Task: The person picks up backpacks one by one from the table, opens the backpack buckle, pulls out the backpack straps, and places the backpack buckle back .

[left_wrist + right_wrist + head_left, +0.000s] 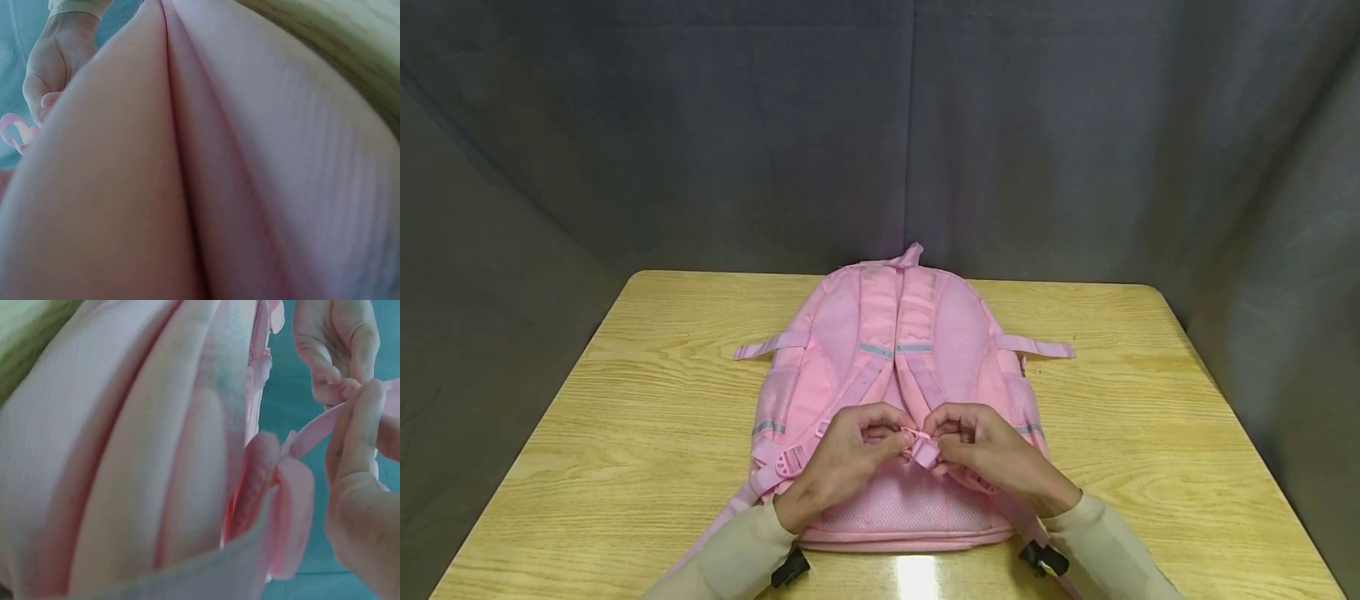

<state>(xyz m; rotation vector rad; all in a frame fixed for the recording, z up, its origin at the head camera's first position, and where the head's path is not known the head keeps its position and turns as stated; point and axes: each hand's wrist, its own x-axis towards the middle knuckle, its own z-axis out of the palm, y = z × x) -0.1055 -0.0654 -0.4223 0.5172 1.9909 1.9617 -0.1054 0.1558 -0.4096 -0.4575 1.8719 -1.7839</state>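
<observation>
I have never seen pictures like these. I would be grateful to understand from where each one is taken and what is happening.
There is no robot: a person works with the left hand and the right hand, both bare. The wide picture comes from a camera on the head, looking forward and down. The other two come from cameras worn on each wrist, so they look very close and partly blurred. On the wooden table rests a pink backpack, its shoulder straps facing up. Over its lower part, the hands pinch a small pink strap piece; which part exactly, I cannot tell.
</observation>
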